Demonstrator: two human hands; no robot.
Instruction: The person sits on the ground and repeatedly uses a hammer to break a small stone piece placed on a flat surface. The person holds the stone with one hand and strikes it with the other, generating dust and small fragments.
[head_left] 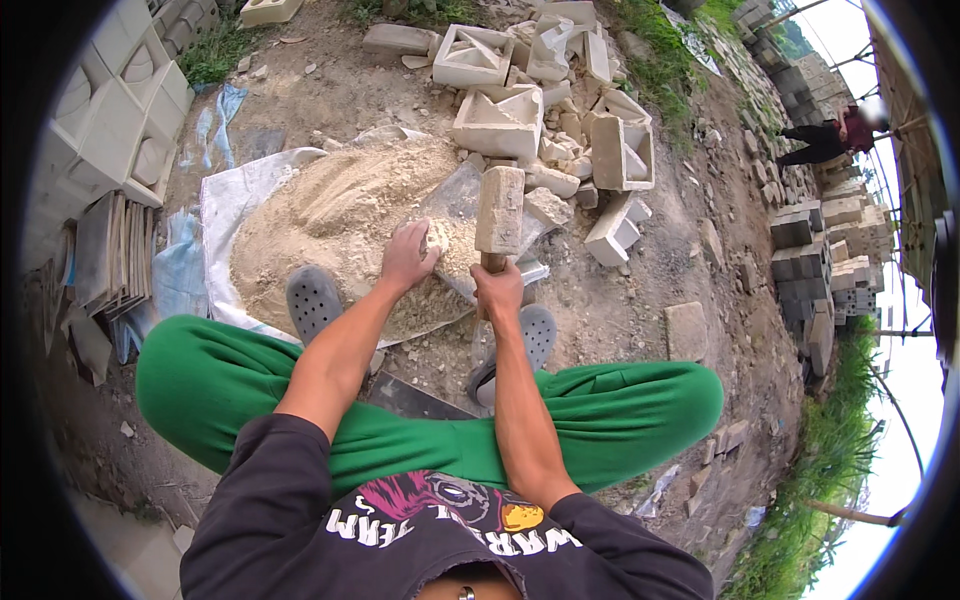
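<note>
My right hand (497, 290) is wrapped around the wooden handle of a mallet (500, 210). Its thick, blocky head is coated in pale dust and stands upright above the fist. To its left, my left hand (408, 255) is closed on a pale, crumbly stone chunk (437, 238), its fingers curled against the near side. Beneath both hands lies a dusty grey slab (457, 195), strewn with crushed bits. A large heap of sandy powder (340, 200) spreads to the left on a white plastic sheet (222, 225).
Broken cream-coloured blocks (500, 122) are piled at the far right of the slab. Moulded blocks (130, 100) and thin boards (125, 250) stand at the left. My grey clogs (313, 300) flank the work spot. Another person (840, 132) stands far right, near stacked blocks (800, 250).
</note>
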